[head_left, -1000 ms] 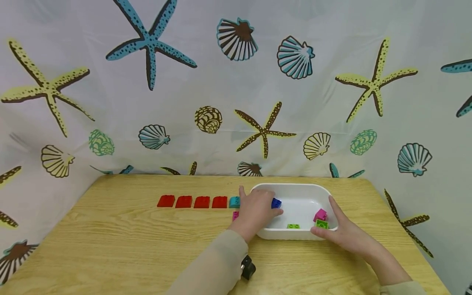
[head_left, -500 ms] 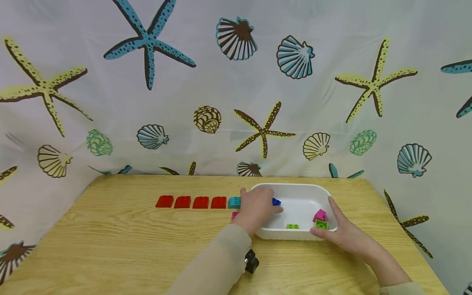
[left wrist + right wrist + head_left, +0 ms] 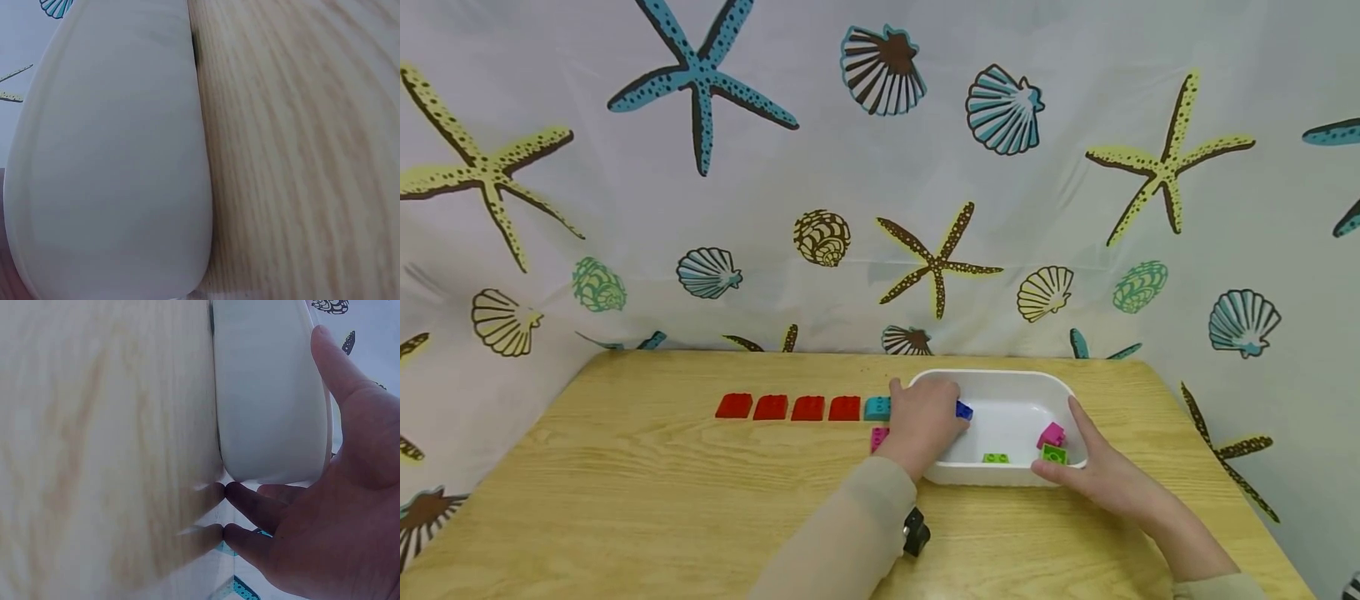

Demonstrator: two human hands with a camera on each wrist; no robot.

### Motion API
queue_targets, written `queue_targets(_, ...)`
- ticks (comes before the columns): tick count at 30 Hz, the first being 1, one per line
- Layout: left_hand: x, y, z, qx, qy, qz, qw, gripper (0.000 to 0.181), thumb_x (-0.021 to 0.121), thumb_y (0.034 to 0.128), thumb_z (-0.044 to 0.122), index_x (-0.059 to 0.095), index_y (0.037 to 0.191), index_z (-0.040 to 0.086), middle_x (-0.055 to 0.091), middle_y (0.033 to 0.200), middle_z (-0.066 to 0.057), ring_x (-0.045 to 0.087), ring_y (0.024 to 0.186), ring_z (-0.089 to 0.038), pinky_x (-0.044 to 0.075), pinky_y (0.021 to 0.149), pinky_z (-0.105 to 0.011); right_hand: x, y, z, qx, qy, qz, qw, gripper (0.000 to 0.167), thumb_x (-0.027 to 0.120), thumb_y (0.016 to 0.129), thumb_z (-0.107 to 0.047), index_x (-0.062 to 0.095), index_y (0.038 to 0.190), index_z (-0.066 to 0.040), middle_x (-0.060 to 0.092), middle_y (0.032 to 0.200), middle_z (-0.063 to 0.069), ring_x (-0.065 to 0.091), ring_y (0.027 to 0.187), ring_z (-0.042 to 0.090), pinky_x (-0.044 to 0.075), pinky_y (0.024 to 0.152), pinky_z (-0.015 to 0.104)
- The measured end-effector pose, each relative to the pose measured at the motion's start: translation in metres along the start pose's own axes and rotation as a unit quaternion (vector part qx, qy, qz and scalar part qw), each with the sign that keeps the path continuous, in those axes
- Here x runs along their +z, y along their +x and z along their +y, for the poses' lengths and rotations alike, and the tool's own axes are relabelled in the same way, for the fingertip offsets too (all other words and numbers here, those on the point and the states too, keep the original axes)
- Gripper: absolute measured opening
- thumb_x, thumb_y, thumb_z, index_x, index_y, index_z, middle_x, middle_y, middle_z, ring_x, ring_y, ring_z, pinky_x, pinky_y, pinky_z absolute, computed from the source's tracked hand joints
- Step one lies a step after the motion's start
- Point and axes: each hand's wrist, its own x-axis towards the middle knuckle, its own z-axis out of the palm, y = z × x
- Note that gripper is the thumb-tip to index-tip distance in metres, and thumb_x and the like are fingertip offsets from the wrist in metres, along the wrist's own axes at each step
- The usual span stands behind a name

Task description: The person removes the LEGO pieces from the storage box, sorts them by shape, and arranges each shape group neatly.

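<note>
A white plastic tub (image 3: 992,475) stands on the wooden table. My left hand (image 3: 922,421) reaches over its left end, finger and thumb pinching a blue toy brick (image 3: 964,410); its other fingers are hidden. The left wrist view shows mostly the tub's outer wall (image 3: 119,156). At the right end my right hand (image 3: 1112,475) holds the tub, its thumb on the near rim and fingers round the end; the right wrist view shows this hand (image 3: 350,512) too. Inside lie a pink brick (image 3: 1051,434), a green brick (image 3: 1054,454) and a flat lime brick (image 3: 996,458).
Several red bricks (image 3: 808,408) form a row left of the tub, followed by a teal brick (image 3: 877,408). A pink brick (image 3: 878,439) lies below the teal one, partly behind my left hand. A shell-print cloth (image 3: 760,208) hangs behind the table (image 3: 662,500).
My left thumb has drawn in toward the blue brick, while the left forearm has shifted slightly right. My right hand and the tub stay in place. The head view has tilted a little.
</note>
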Motion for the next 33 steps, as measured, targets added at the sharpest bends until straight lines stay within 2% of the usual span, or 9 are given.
queue_targets(6, -0.002, -0.002, -0.001, 0.01, 0.001, 0.001, 0.9999, 0.039, 0.086, 0.0974, 0.044, 0.081, 0.129, 0.023, 0.08, 0.12, 0.002, 0.07, 0.119, -0.024, 0.025, 0.125, -0.075, -0.001, 0.0, 0.0, -0.002, 0.001, -0.001, 1.0, 0.131, 0.078, 0.098, -0.059, -0.018, 0.175, -0.013, -0.002, 0.178, 0.037, 0.01, 0.159, 0.066, 0.02, 0.122, 0.08)
queue_targets(13, -0.003, 0.0, -0.002, 0.013, -0.006, 0.001, 0.9999, 0.028, 0.087, 0.0974, 0.038, 0.083, 0.117, 0.019, 0.078, 0.103, 0.002, 0.071, 0.108, -0.023, 0.024, 0.125, -0.076, -0.001, 0.0, -0.001, 0.004, 0.0, -0.002, 1.0, 0.131, 0.078, 0.098, -0.06, -0.018, 0.175, -0.014, -0.002, 0.178, 0.037, 0.009, 0.159, 0.066, 0.02, 0.122, 0.08)
queue_targets(17, -0.003, 0.002, -0.005, 0.016, -0.058, -0.006, 0.9982, 0.026, 0.087, 0.0981, 0.032, 0.083, 0.12, 0.018, 0.079, 0.107, 0.003, 0.07, 0.111, -0.023, 0.019, 0.127, -0.077, 0.0, 0.0, -0.002, 0.006, -0.003, 0.0, 1.0, 0.131, 0.078, 0.098, -0.06, -0.017, 0.175, -0.014, -0.002, 0.178, 0.037, 0.01, 0.159, 0.066, 0.021, 0.121, 0.081)
queue_targets(23, -0.008, -0.001, -0.012, 0.033, -0.137, -0.012, 0.99, 0.032, 0.086, 0.0989, 0.029, 0.082, 0.13, 0.021, 0.079, 0.122, 0.004, 0.067, 0.125, -0.022, 0.011, 0.129, -0.075, 0.002, 0.001, -0.002, 0.008, -0.014, 0.002, 0.9999, 0.13, 0.077, 0.099, -0.062, -0.017, 0.175, -0.013, -0.001, 0.177, 0.038, 0.011, 0.158, 0.067, 0.022, 0.121, 0.081)
queue_targets(26, -0.013, -0.005, -0.014, 0.045, -0.151, 0.0, 0.9875, 0.034, 0.085, 0.0994, 0.027, 0.08, 0.133, 0.021, 0.078, 0.125, 0.004, 0.066, 0.127, -0.024, 0.012, 0.129, -0.075, 0.002, 0.001, -0.002, 0.009, -0.015, 0.002, 0.9999, 0.13, 0.077, 0.099, -0.061, -0.017, 0.175, -0.013, -0.002, 0.177, 0.038, 0.011, 0.158, 0.067, 0.021, 0.121, 0.081)
queue_targets(33, -0.029, -0.014, -0.019, 0.064, -0.151, 0.049, 0.9853, 0.037, 0.083, 0.1006, 0.025, 0.078, 0.137, 0.021, 0.078, 0.131, 0.002, 0.067, 0.128, -0.026, 0.019, 0.128, -0.073, 0.001, 0.002, -0.002, 0.012, -0.014, 0.002, 0.9998, 0.13, 0.077, 0.099, -0.061, -0.018, 0.175, -0.014, -0.001, 0.177, 0.038, 0.011, 0.158, 0.067, 0.023, 0.12, 0.081)
